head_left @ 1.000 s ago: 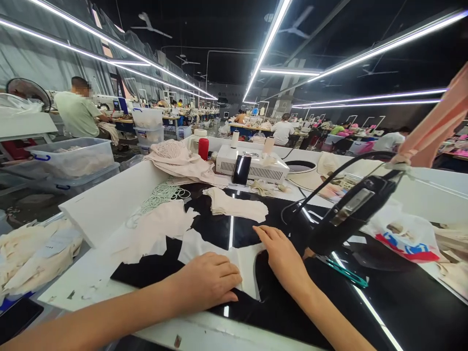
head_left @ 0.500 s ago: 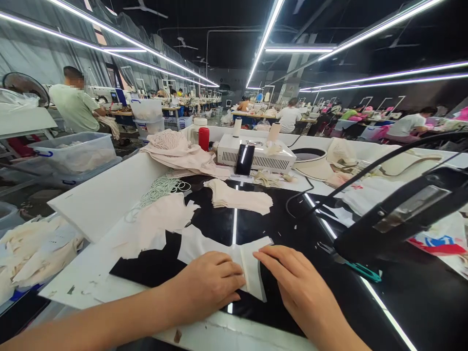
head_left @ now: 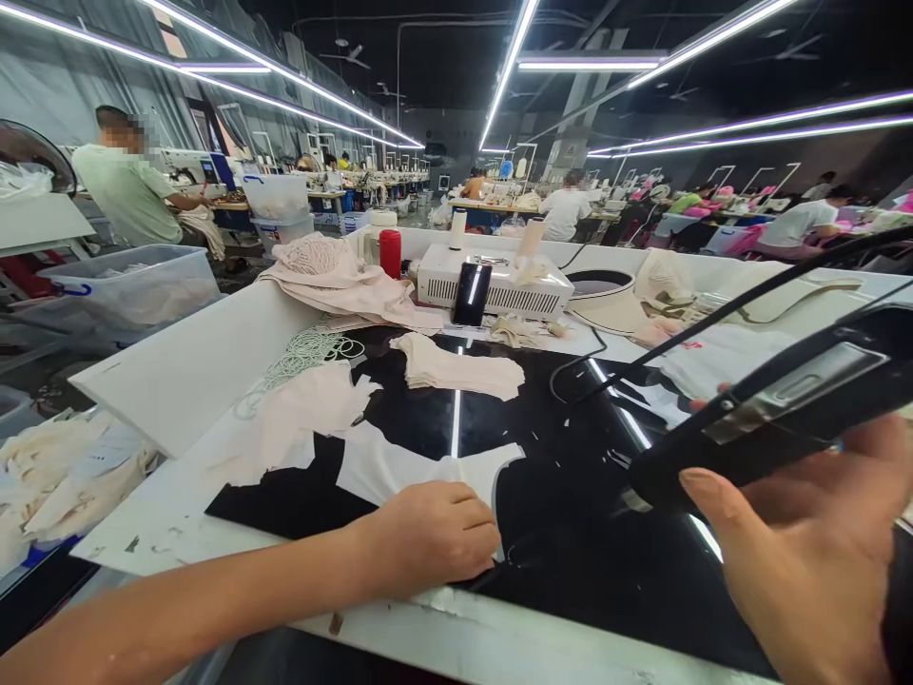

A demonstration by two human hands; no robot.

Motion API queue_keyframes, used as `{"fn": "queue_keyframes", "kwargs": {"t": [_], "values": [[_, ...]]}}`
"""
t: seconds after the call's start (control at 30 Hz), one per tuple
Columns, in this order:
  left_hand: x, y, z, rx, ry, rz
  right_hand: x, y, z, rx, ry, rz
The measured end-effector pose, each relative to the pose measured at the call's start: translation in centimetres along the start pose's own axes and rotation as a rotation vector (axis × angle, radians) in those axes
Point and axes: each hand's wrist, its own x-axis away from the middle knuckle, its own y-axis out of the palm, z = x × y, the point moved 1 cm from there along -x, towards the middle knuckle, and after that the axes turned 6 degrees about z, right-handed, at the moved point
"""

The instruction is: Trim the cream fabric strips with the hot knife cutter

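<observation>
My left hand (head_left: 437, 535) lies curled over the near edge of a cut white cloth piece (head_left: 406, 468) on the black tabletop (head_left: 592, 533). Its fingertips are tucked under, and part of the cloth is hidden beneath it. At the right, my right hand (head_left: 813, 542) is wrapped around a black handheld tool (head_left: 777, 409) with a metal plate on its side. The thumb shows on the near side, while most fingers are behind the tool. A black cable (head_left: 685, 333) runs near it. Further back sits a stack of cream cloth pieces (head_left: 460, 369).
Loose cloth (head_left: 300, 409) and tangled pale-green cord (head_left: 314, 350) lie left. Behind are a phone (head_left: 472, 295), a white vented box (head_left: 514, 290), a red container (head_left: 390, 253) and a sun visor (head_left: 606, 300). Co-workers sit at sewing machines beyond; one person (head_left: 128, 190) is at left.
My right hand has left the white cloth and moved right to the black tool. My left hand stays on the cloth, more curled. The teal-handled snips no longer show. The view has tilted slightly down.
</observation>
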Motion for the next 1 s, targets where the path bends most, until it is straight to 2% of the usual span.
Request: {"fn": "queue_keyframes", "kwargs": {"t": [0.1, 0.3, 0.53, 0.67, 1.0], "values": [[-0.1, 0.2, 0.0, 0.075, -0.052, 0.014, -0.3, 1.9, -0.5, -0.018, 0.116, 0.019], [-0.9, 0.5, 0.3, 0.298, -0.252, 0.057, -0.1, 4.4, -1.7, -0.114, 0.109, -0.011], [-1.7, 1.2, 0.8, 0.445, -0.4, 0.083, 3.7, 5.9, -5.1, -0.443, 0.259, -0.03], [-1.6, 1.3, 0.9, 0.467, -0.413, 0.08, 5.0, 6.6, -5.9, -0.539, 0.234, -0.026], [-1.9, 1.2, 0.9, 0.506, -0.403, 0.049, 5.7, 7.6, -5.2, -0.523, 0.256, -0.025]]}}
